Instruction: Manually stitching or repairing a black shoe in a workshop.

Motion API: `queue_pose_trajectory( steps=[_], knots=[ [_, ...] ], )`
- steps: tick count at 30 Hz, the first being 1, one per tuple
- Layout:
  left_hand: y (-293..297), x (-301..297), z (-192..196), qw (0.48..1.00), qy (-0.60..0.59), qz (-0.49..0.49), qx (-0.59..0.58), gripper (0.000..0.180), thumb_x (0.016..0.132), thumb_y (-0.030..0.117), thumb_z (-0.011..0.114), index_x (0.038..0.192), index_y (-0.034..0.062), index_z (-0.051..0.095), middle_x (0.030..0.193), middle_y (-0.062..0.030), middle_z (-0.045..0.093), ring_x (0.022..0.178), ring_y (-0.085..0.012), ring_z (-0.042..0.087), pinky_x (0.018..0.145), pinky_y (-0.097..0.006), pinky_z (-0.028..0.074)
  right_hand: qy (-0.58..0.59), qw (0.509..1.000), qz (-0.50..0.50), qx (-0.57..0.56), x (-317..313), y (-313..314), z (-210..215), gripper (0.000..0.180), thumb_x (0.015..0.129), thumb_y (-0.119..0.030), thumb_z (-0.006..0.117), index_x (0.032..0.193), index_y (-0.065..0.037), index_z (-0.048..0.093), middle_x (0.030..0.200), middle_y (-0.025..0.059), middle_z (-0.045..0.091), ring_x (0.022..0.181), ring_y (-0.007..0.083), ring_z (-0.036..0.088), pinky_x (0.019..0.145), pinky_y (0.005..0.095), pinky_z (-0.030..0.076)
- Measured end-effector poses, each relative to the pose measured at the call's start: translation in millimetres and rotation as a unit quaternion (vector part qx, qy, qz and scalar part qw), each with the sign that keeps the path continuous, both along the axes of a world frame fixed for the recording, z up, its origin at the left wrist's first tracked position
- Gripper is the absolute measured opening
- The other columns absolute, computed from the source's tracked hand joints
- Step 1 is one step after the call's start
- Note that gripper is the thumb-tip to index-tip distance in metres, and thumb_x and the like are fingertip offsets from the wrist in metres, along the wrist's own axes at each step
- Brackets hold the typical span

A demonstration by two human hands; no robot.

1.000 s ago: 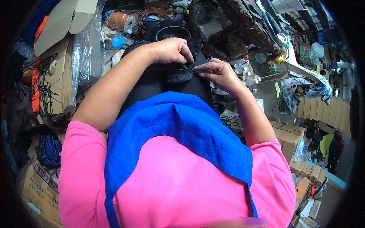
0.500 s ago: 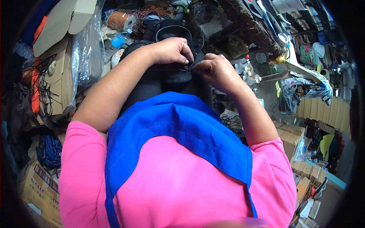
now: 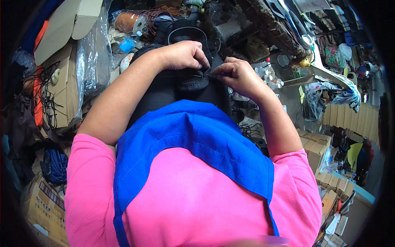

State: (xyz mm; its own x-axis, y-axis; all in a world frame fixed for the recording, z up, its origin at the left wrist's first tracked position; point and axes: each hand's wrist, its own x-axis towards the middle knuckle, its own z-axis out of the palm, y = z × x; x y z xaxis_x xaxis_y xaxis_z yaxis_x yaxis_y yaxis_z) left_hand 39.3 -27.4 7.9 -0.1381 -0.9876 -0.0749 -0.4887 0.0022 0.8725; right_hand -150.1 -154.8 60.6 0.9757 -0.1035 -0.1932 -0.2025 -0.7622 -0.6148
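Note:
A black shoe [image 3: 194,83] with a gathered, stitched toe seam sits over my dark-clothed lap, its toe toward me. My left hand [image 3: 187,55] is over the far part of the shoe, fingers curled down and closed near its upper. To the right of the shoe, my right hand [image 3: 238,77] has thumb and forefinger pinched together close to the seam. What lies in either pinch is too small and dark to make out. Much of the shoe behind the toe is hidden under my left hand.
Beyond my hands stands a dark object with a round metal rim [image 3: 187,29]. An orange spool [image 3: 126,22] and a blue-labelled bottle [image 3: 129,43] are at the far left. Cardboard [image 3: 66,20] leans left; small bottles [image 3: 269,76] stand right, near a draped cloth [image 3: 347,96].
My right hand has shifted very slightly, its fingers still pinched beside the shoe. The shoe's toe has turned a little to the right. My left hand stays nearly in place.

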Motion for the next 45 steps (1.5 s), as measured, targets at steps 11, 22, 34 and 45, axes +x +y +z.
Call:
queue_pose_trajectory(
  steps=[11,22,34,45],
  knots=[
    [3.4,-1.4,-4.0,0.999,0.029,0.018,-0.014,0.024,0.077,0.009,0.066,0.099,0.0097,0.072,0.083,-0.0043,0.055,0.084,-0.0164,0.056,0.08,-0.028,0.045,-0.042,0.997,-0.048,0.035,-11.3,5.8,-16.5,0.023,0.074,-0.003,0.066,0.096,-0.008,0.071,0.086,0.0129,0.062,0.083,0.0286,0.063,0.074,0.0345,0.051],
    [9.3,-0.8,4.2,0.992,0.11,0.017,0.063,0.026,0.078,0.005,0.063,0.103,0.0043,0.069,0.098,-0.0081,0.067,0.095,-0.0166,0.061,0.088,-0.029,0.046,-0.066,0.997,-0.016,0.019,-13.6,-0.7,-17.9,0.021,0.079,-0.007,0.069,0.098,-0.013,0.071,0.081,0.0072,0.055,0.076,0.021,0.058,0.067,0.0316,0.048],
    [15.9,1.1,4.2,0.985,0.16,0.013,0.063,0.027,0.078,0.006,0.062,0.104,0.0012,0.068,0.097,-0.0088,0.065,0.095,-0.0176,0.06,0.088,-0.03,0.046,-0.087,0.993,0.033,-0.078,-9.7,13.2,-3.4,0.02,0.076,-0.006,0.067,0.096,-0.01,0.071,0.083,0.0105,0.059,0.077,0.0271,0.061,0.067,0.0341,0.049],
    [18.7,1.2,6.6,0.986,0.158,0.012,0.055,0.027,0.079,0.006,0.062,0.104,0.002,0.069,0.097,-0.0079,0.064,0.095,-0.0173,0.059,0.087,-0.029,0.046,-0.098,0.995,-0.002,-0.015,-16.7,16.0,-7.5,0.021,0.078,-0.006,0.066,0.098,-0.009,0.07,0.086,0.0109,0.06,0.079,0.0267,0.062,0.067,0.0339,0.05]
  ],
)
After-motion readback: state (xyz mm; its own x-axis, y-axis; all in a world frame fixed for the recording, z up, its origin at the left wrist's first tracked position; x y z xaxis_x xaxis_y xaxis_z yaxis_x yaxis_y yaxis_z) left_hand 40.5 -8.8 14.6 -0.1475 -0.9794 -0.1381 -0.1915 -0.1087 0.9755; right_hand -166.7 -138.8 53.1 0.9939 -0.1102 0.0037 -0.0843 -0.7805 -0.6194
